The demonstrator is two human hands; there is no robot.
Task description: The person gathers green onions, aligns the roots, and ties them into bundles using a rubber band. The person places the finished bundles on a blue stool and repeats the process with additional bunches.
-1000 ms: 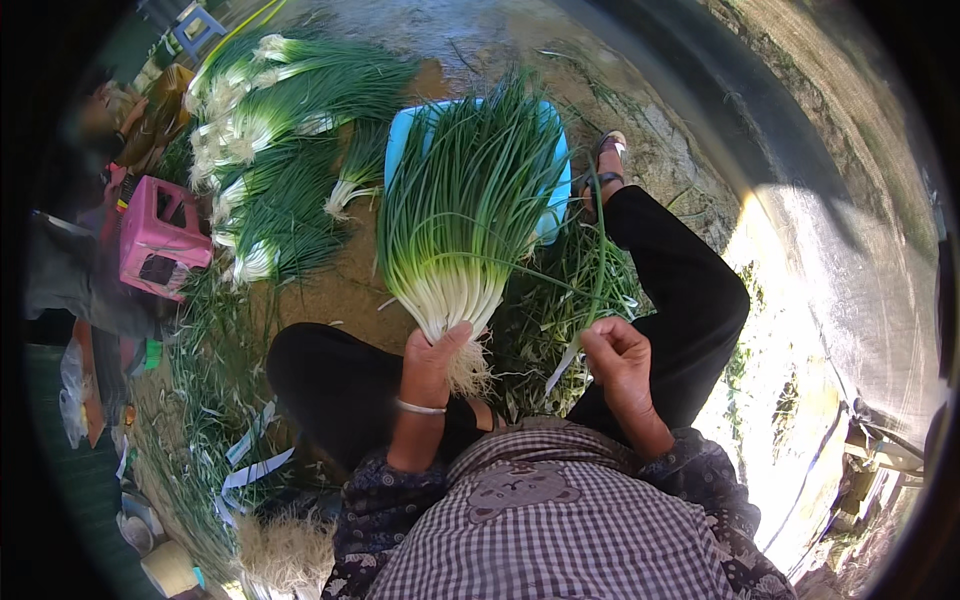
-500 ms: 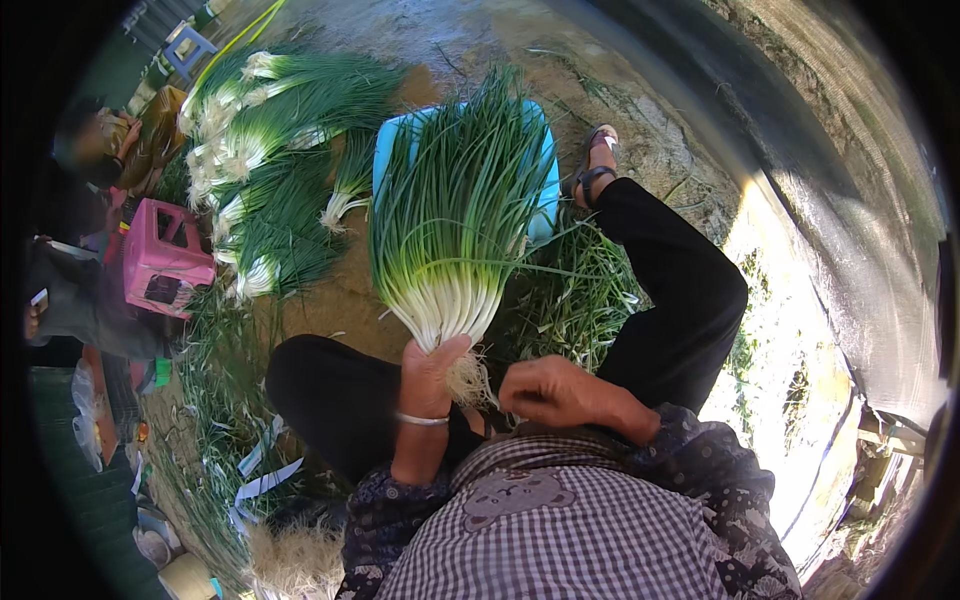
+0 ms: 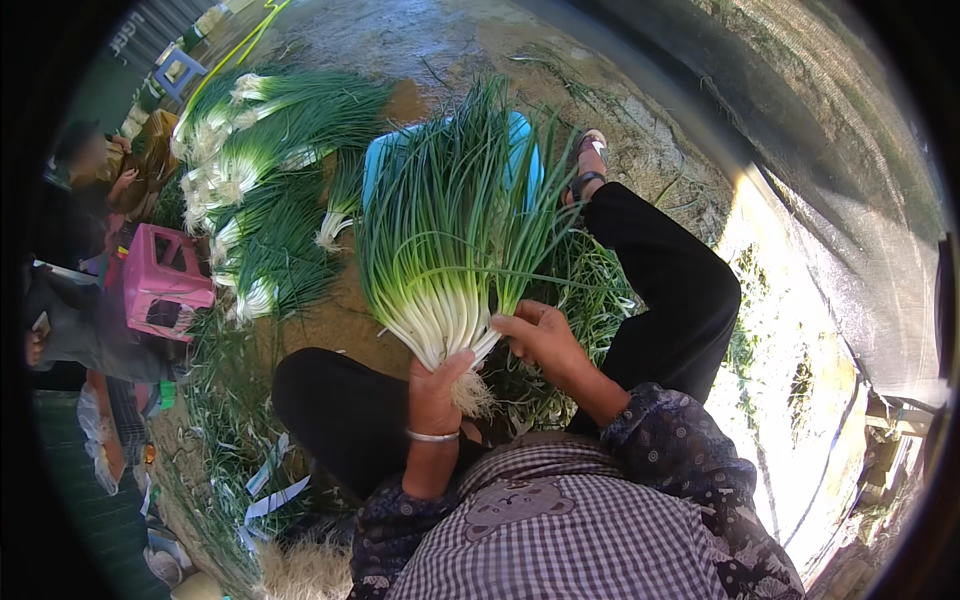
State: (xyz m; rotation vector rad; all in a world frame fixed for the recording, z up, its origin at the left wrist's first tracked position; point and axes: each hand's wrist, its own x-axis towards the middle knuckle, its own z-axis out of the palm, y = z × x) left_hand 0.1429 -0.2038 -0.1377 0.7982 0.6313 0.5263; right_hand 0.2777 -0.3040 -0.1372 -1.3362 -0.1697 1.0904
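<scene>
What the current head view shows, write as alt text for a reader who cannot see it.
A person holds, in the left grip, a fanned bunch of green onions near its roots, while the right grip touches stalks on its right side. More bunches lie on the ground at left, beside a pink stool.

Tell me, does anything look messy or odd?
Loose green scraps litter the ground by the left knee, messy beside the stacked bundles. One leaf runs sideways across the bunch in the left hand, unlike most.
</scene>
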